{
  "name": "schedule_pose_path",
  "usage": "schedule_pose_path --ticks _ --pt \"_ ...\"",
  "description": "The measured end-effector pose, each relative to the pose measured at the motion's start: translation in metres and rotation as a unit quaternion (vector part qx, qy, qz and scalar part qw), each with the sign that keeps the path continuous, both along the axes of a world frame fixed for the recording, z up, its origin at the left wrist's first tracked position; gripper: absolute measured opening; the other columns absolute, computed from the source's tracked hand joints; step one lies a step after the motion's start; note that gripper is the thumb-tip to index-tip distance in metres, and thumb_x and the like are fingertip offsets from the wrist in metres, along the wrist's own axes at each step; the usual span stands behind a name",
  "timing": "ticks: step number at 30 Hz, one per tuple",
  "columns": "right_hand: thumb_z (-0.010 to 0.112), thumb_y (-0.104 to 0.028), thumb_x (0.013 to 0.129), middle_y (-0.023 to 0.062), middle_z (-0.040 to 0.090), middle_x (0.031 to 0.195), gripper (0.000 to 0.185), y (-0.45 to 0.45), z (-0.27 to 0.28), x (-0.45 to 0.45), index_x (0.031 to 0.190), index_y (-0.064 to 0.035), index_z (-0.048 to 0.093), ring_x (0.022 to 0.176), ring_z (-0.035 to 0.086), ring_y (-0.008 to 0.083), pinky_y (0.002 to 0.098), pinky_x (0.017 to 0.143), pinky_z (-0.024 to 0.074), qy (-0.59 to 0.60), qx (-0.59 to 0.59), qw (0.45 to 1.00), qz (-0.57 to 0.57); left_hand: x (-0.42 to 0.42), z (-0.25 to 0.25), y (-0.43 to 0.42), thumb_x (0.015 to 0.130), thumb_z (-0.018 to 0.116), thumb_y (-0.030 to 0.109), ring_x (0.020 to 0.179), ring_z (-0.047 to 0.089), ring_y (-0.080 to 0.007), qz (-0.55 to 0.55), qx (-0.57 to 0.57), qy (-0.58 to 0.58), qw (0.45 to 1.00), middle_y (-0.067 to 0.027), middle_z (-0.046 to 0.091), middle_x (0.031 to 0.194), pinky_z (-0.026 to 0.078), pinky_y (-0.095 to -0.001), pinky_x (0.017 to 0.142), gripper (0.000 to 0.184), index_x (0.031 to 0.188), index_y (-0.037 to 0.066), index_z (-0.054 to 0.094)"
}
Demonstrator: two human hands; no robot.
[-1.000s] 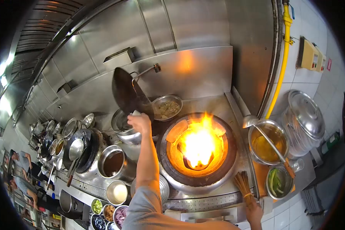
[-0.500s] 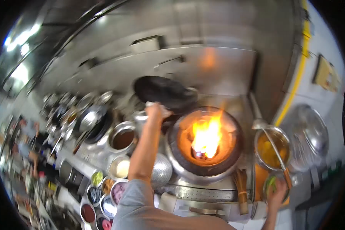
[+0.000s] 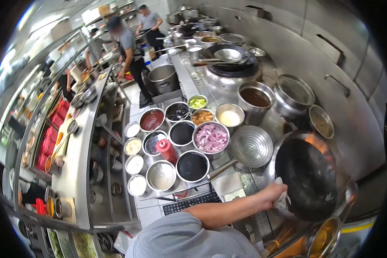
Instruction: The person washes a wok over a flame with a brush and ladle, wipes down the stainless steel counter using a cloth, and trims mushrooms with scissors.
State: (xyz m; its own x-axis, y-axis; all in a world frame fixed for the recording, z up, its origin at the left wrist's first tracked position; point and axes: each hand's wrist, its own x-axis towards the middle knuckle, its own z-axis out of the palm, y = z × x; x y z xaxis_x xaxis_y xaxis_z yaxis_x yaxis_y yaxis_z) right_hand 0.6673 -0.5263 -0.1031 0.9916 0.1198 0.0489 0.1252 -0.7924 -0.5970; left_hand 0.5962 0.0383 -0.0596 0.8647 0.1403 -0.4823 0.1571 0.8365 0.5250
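My left hand (image 3: 276, 194) is closed around the near rim of a black wok (image 3: 305, 176), with a white cloth (image 3: 282, 201) between palm and metal. The wok sits over the burner, where orange flame (image 3: 318, 142) shows along its far edge. No food is visible inside it. At the lower right, a ladle (image 3: 351, 191) lies across a metal pot of yellow oil (image 3: 324, 234). My right hand is out of view. Left of the wok, a perforated strainer (image 3: 252, 146) rests on the counter, its handle toward me.
Left of the strainer stand several metal bowls, including sliced purple onion (image 3: 210, 138) and dark red sauce (image 3: 152, 119), plus a red squeeze bottle (image 3: 166, 149). A pot of brown liquid (image 3: 255, 96) and another wok (image 3: 230, 62) stand beyond. Co-workers (image 3: 129, 47) work at the far left.
My view has swung left toward the bowls. The wok, raised off the flaming burner before, is now down over it, still in my left hand. My right hand has left the view.
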Motion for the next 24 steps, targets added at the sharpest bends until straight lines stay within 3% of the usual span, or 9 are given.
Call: schedule_pose_path --ticks 3,5,6,8,9,16,19,20,24 --pt "0.059 -0.004 0.092 0.0167 0.054 0.135 0.061 0.116 0.069 0.042 0.149 -0.0068 0.037 0.121 0.057 0.0266 0.037 0.098 0.0505 0.144 0.348 0.925 0.048 0.001 -0.016 -0.023 0.09 0.06 0.017 0.074 0.063 -0.0219 0.033 0.087 0.009 0.996 -0.0076 0.062 0.085 0.054 -0.0399 0.064 0.016 0.1 0.005 0.06" --pt "0.056 -0.008 0.097 0.0127 0.062 0.12 0.05 0.186 0.113 0.081 0.145 -0.008 0.043 0.099 0.066 0.0195 0.033 0.08 0.057 0.15 0.386 0.906 0.091 0.002 -0.036 -0.025 0.092 0.06 0.019 0.075 0.062 -0.0227 -0.053 0.064 0.015 0.996 -0.0081 0.063 0.088 0.054 -0.0427 0.068 0.014 0.098 0.006 0.061" --pt "0.053 -0.004 0.096 0.0115 0.065 0.109 0.046 0.238 0.158 0.081 0.141 -0.0072 0.047 0.091 0.067 0.0171 0.0298 0.072 0.0574 0.13 0.311 0.941 0.039 0.006 -0.045 -0.026 0.093 0.059 0.02 0.078 0.064 -0.0241 -0.067 0.009 0.044 0.997 -0.0094 0.065 0.09 0.055 -0.0428 0.07 0.014 0.097 0.007 0.061" --pt "0.056 -0.007 0.09 0.0171 0.068 0.118 0.042 0.189 0.099 0.203 0.132 -0.0024 0.057 0.107 0.066 0.0313 0.0397 0.09 0.0522 -0.214 -0.103 0.957 0.164 0.011 -0.053 -0.026 0.093 0.057 0.021 0.086 0.067 -0.0256 -0.103 -0.019 0.055 0.993 -0.0098 0.067 0.094 0.056 -0.0421 0.074 0.017 0.101 0.006 0.06" --pt "0.059 -0.008 0.086 0.0204 0.064 0.125 0.041 0.228 0.137 0.195 0.126 -0.0017 0.061 0.115 0.06 0.0384 0.0422 0.099 0.0459 -0.118 -0.134 0.979 0.094 0.018 -0.041 -0.031 0.093 0.057 0.021 0.088 0.067 -0.0262 -0.104 -0.009 0.076 0.992 -0.0099 0.067 0.096 0.056 -0.0421 0.076 0.018 0.103 0.006 0.06" --pt "0.059 -0.009 0.081 0.0208 0.066 0.118 0.039 0.326 0.126 0.257 0.12 -0.0079 0.067 0.112 0.061 0.0402 0.046 0.094 0.0484 -0.02 -0.239 0.964 0.115 -0.016 -0.03 -0.014 0.093 0.069 0.042 0.089 0.07 -0.0264 -0.122 0.004 0.032 0.992 -0.0126 0.068 0.103 0.058 -0.0376 0.075 0.045 0.109 0.001 0.058" --pt "0.059 -0.01 0.082 0.0214 0.066 0.116 0.033 0.336 0.133 0.219 0.114 -0.0053 0.068 0.11 0.061 0.0436 0.0483 0.093 0.0476 -0.074 -0.203 0.973 0.076 -0.092 -0.018 0.019 0.095 0.067 0.029 0.092 0.069 -0.0256 -0.058 0.058 0.038 0.996 -0.0117 0.067 0.105 0.058 -0.0379 0.079 0.038 0.119 0.002 0.056" --pt "0.056 -0.002 0.081 0.018 0.071 0.105 0.045 0.319 0.103 0.247 0.125 -0.0055 0.06 0.09 0.069 0.0363 0.0461 0.074 0.0555 -0.175 -0.231 0.946 0.146 -0.112 -0.022 0.034 0.095 0.067 0.025 0.093 0.068 -0.0251 -0.029 0.092 0.046 0.994 -0.0119 0.067 0.106 0.058 -0.0384 0.08 0.037 0.122 0.002 0.055" --pt "0.059 -0.005 0.087 0.009 0.061 0.08 0.055 0.406 0.142 0.216 0.14 -0.0049 0.046 0.058 0.057 0.0171 0.0346 0.043 0.0456 0.139 0.159 0.973 0.094 -0.15 -0.083 0.083 0.089 0.073 0.013 0.096 0.065 -0.0228 0.087 0.247 0.106 0.959 -0.0134 0.064 0.11 0.055 -0.0369 0.084 0.045 0.125 -0.001 0.049"
